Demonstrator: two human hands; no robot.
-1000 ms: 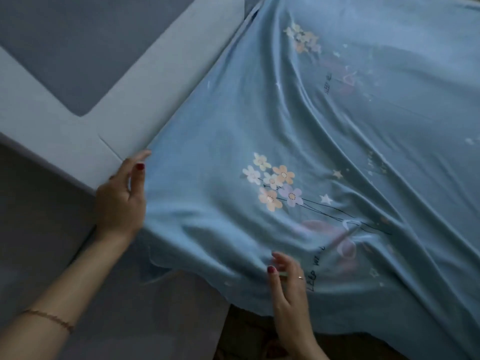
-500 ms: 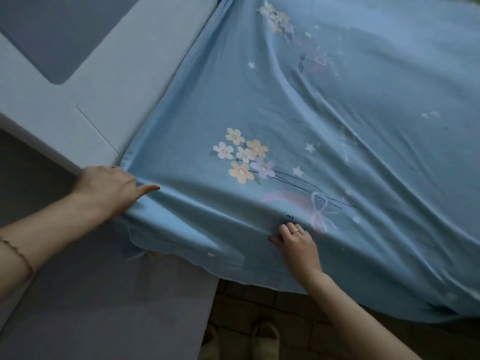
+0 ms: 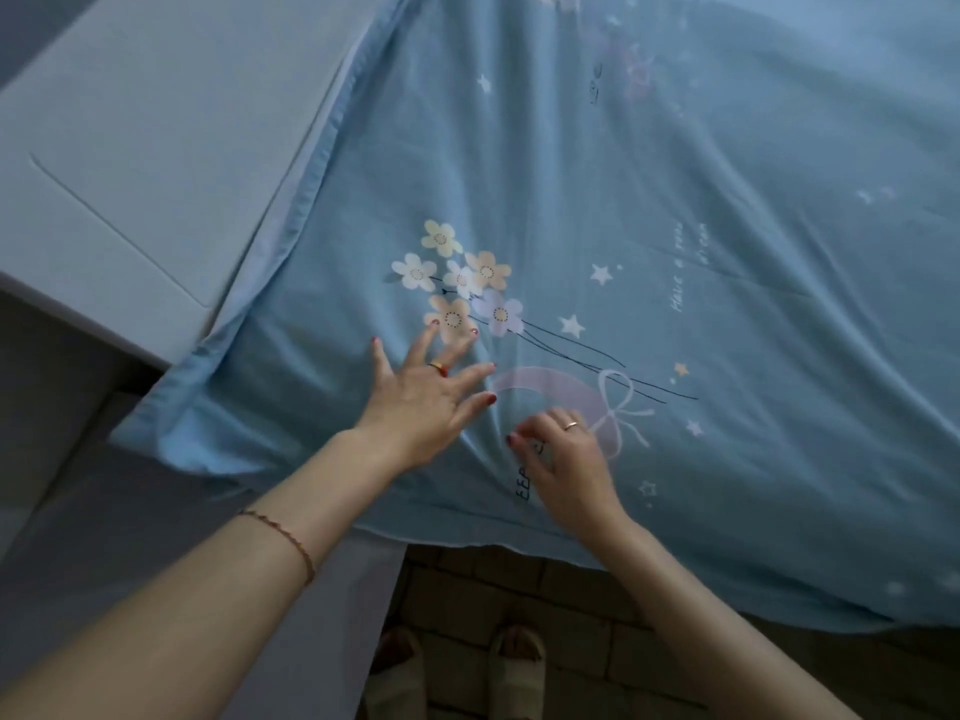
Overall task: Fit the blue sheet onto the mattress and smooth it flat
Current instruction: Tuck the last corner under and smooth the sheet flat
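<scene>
- Left hand (image 3: 423,394): flat, palm down on the blue sheet (image 3: 701,262), fingers straight and fanned apart. The fingertips reach the lower edge of the printed flower cluster (image 3: 460,280). It grasps nothing; it only presses on the cloth. A ring sits on one finger.
- Left forearm: extends from the lower left of the view up to the hand, nearly straight, with a thin bracelet (image 3: 283,537) around it below the wrist.
- Right hand (image 3: 566,459): just beside the left hand, toward the near edge of the sheet. The fingers are curled and the fingertips gather a small fold of the sheet, with creases radiating from that point. A ring shows on one finger.
- Right forearm: enters from the lower right and angles up to the hand.
- Blue sheet: spread over the mattress, covering most of the view to the right. Its near edge hangs over the side above the floor; its left hem runs diagonally along the white mattress surface (image 3: 130,148), and the near left corner is bunched and loose. Long wrinkles run across the far and right areas.
- Print near the hands: a pale bow (image 3: 615,413), small stars and lettering.
- Floor (image 3: 571,615): brick-patterned, with the person's two feet in light sandals (image 3: 514,662) below the sheet's edge.
</scene>
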